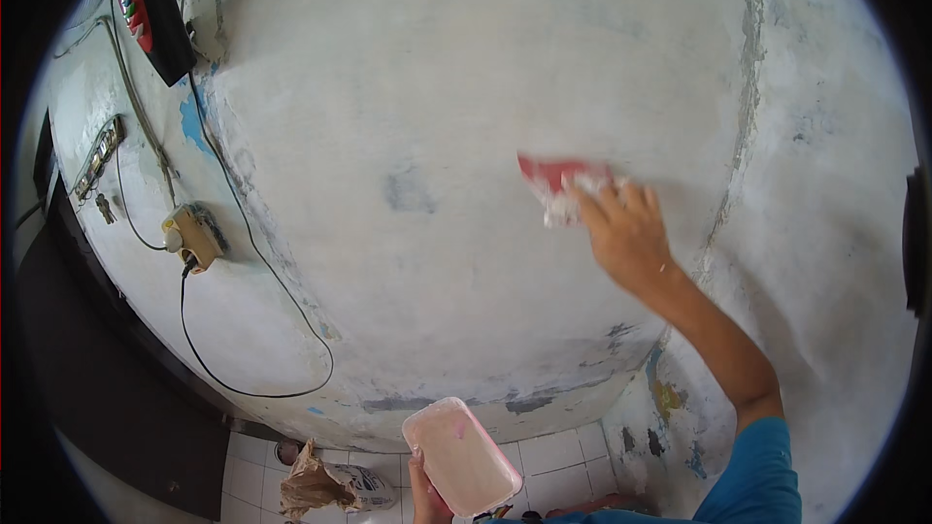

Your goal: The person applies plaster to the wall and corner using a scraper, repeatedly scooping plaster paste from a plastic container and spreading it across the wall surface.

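Observation:
My right hand [629, 238] is closed round a red scraper [546, 170] smeared with white putty. The scraper is at the pale, patchy wall [466, 68], slightly blurred by motion; whether its edge touches cannot be told. Low in the view, my left hand [427, 497] grips the side of a shallow pink tray [492, 440] with rounded corners. A pale, whitish layer coats the inside of the tray. Right of a faint bluish-grey patch [410, 188] on the wall, the scraper and my right hand are at about mid-height.
At the left, a cord [254, 247] hangs in a loop from a yellowish socket box [192, 238]. Above it is a black-and-red object [153, 15]; keys [105, 209] hang nearby. A torn paper sack [316, 480] stands on white floor tiles [553, 451]. A rough seam [749, 68] marks the right corner.

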`<state>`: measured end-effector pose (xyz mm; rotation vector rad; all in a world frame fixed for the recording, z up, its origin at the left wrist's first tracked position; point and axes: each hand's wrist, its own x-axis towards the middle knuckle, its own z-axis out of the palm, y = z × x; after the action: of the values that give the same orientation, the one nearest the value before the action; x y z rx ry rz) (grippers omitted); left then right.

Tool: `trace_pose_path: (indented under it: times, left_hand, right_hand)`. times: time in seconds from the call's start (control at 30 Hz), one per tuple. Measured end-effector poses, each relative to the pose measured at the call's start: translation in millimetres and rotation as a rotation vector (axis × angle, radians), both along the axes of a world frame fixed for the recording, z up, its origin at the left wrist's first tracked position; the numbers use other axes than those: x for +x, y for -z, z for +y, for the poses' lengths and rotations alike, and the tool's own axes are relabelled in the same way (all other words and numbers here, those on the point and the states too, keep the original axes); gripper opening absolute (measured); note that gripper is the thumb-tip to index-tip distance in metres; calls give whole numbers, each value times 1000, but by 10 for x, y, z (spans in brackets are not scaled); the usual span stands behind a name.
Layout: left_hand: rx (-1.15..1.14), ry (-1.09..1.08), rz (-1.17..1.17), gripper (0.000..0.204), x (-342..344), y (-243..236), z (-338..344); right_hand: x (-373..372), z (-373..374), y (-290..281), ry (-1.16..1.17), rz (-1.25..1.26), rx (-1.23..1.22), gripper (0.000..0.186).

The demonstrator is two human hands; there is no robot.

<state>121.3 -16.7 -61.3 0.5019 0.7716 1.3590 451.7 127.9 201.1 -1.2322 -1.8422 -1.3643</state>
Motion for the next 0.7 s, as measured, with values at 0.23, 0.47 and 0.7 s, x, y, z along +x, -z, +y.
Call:
trace_pose_path:
  times: [0.23, 0.47, 0.7]
  left_hand:
    - [30, 37, -3, 63, 168, -167, -12]
    - [25, 20, -86, 62, 85, -288, -114]
    - [156, -7, -40, 57, 114, -403, 111]
  right_hand:
    - [-82, 356, -492, 44, -43, 157, 44]
    - [-212, -269, 281, -150, -24, -164, 38]
    - [-712, -1052, 1042, -961, 1698, -1090, 24]
